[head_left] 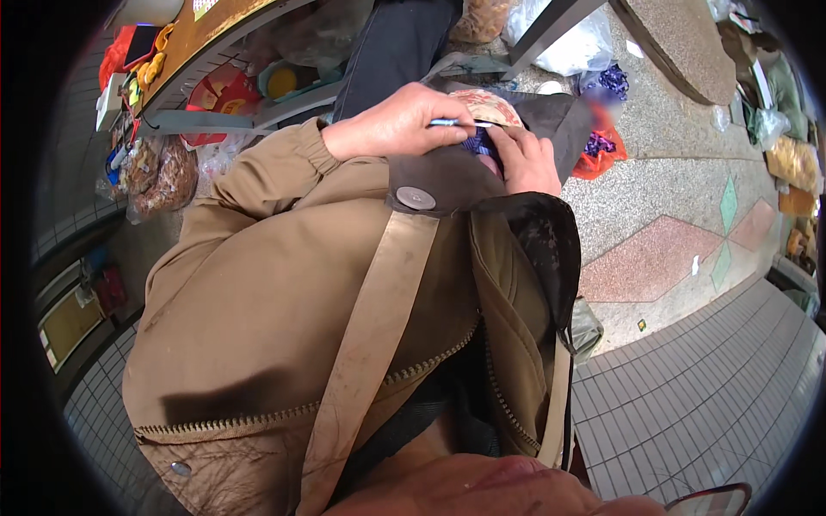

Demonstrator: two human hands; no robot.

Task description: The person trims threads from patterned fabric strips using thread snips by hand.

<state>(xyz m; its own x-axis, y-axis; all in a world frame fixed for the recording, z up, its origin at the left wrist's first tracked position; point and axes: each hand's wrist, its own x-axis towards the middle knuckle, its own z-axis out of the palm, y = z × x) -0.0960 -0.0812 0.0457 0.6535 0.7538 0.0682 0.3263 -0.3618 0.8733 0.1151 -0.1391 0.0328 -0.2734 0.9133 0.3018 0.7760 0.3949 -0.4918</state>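
Note:
In my left hand (387, 122), closed in a pinch, is a thin light-blue tool (445, 122) with a slim pale end pointing right, perhaps a crochet hook. That end meets a dark blue-purple textile piece (478, 143) lying over my lap. Closed fingers of my right hand (530, 160) press on the same piece from the right. Just beyond the fingers is a rounded cream-and-red patterned piece (484, 107). The dark apron (564, 120) spreads beneath both hands. My right palm and part of the textile are hidden.
A wooden table (232, 34) with a grey metal frame stands at the far left. Bags of dried goods (163, 176) lie below it. To the right, a red bag (602, 153) with purple material sits on the speckled floor. A white plastic bag (572, 43) lies farther off.

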